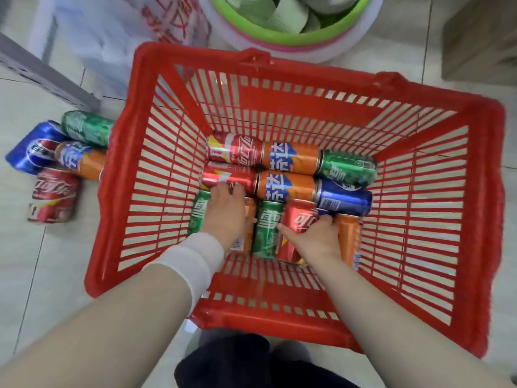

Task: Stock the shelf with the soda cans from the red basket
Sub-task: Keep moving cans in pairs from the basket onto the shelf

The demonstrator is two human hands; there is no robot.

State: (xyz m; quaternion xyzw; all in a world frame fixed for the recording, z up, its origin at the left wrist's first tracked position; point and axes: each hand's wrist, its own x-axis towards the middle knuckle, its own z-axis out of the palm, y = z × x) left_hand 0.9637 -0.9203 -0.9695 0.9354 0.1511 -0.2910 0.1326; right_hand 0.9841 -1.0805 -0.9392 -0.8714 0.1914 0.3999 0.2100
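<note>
Down inside the red basket (279,100), at its 6 o'clock end, both hands are among the soda cans (291,158). The right hand (316,239) holds a shiny red can (300,219), with the thumb on its 9 o'clock side and the fingers bent over its 3 o'clock side. The left hand (223,217) lies palm down between a green can (198,214) and an orange can (249,211). Its fingers bend down and the tips touch a second red can (218,176) at 12 o'clock. I cannot tell if it grips anything.

The basket is hard plastic with slots. The cans are smooth metal tubes lying on their sides.

Both arms reach in from 6 o'clock. The left wrist wears a soft white band (193,261). Four loose cans (84,161) are on the tiled floor (42,261) at 9 o'clock of the basket. A round green tub (293,40) stands at 12 o'clock.
</note>
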